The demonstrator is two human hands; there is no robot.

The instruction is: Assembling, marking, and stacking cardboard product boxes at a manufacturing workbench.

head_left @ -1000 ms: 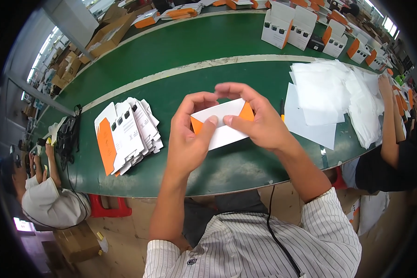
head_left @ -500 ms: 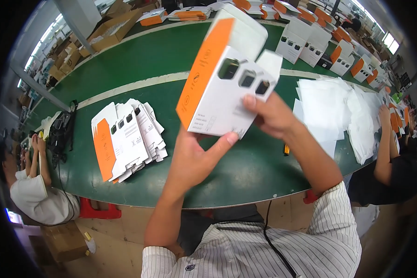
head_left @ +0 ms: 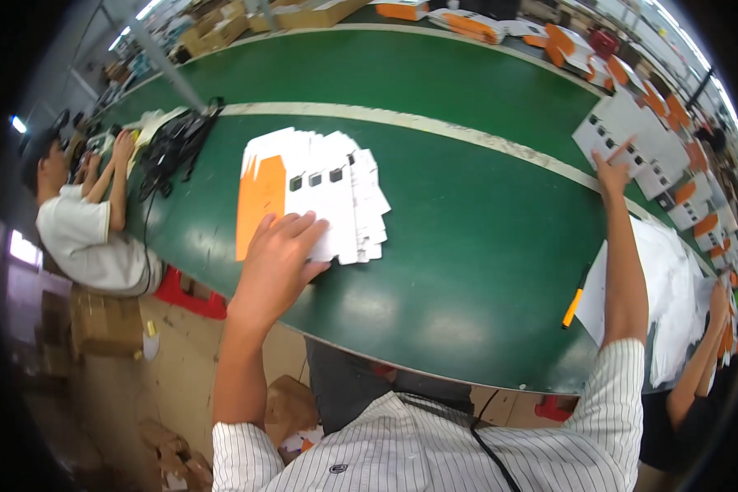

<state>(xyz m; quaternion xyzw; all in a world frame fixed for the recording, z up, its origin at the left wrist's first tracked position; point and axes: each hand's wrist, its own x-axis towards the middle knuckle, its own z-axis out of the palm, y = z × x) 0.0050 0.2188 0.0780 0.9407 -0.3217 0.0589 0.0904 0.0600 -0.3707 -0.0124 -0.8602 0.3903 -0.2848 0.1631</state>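
My left hand (head_left: 280,250) lies over the lower part of a stack of flattened white and orange cartons (head_left: 371,217). Its fingers rest stretched out on the top carton (head_left: 313,205), the thumb apart near the carton's lower edge. Far to the right, my right hand (head_left: 611,175) reaches to a folded-up white carton (head_left: 611,121) printed with small dark watch-like pictures. The thumb and a finger are spread against its lower front. This carton stands at the near end of a row of similar ones.
White sheets (head_left: 664,279) lie at the right under my forearm, beside a yellow and black pen-like tool (head_left: 576,303). Black cables or straps (head_left: 172,143) are heaped at the left. One co-worker (head_left: 90,221) sits at the left; another person's arm (head_left: 705,344) shows at the right.
The folded carton has left the space before me, and my right hand is now by the carton row at the right. My left hand has moved onto the stack. The view has turned right.
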